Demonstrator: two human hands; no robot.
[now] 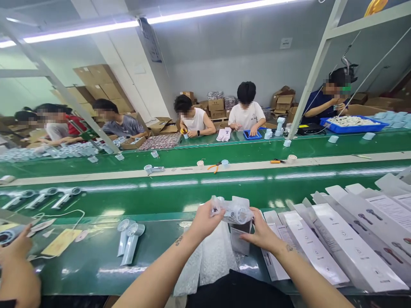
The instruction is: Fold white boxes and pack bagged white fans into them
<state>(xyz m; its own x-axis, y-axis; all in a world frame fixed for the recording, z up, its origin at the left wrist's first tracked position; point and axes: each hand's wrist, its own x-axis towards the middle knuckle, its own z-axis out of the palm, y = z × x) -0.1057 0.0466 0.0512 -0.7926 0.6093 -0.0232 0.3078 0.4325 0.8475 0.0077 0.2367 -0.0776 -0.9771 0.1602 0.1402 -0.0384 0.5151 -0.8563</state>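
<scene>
My left hand (208, 219) pinches one end of a handheld fan in a clear bubble bag (236, 212). The wrapped fan lies level over the top of a small white-and-grey carton (240, 244), whose flap stands up behind it. Around the carton's right side is my right hand (260, 233), its thumb across the front and its fingers close to the bag's end. Flat bubble bags (216, 256) lie on the bench just below my left hand. Two pale blue handheld fans (131, 240) rest further left.
Opened cartons (343, 244) stand in a slanted row at the right. A green conveyor (180, 192) runs across ahead, with fans (48, 196) at its left. A neighbour's hand (16, 246) holds a fan at far left. Co-workers sit opposite, beside a blue tray (355, 125).
</scene>
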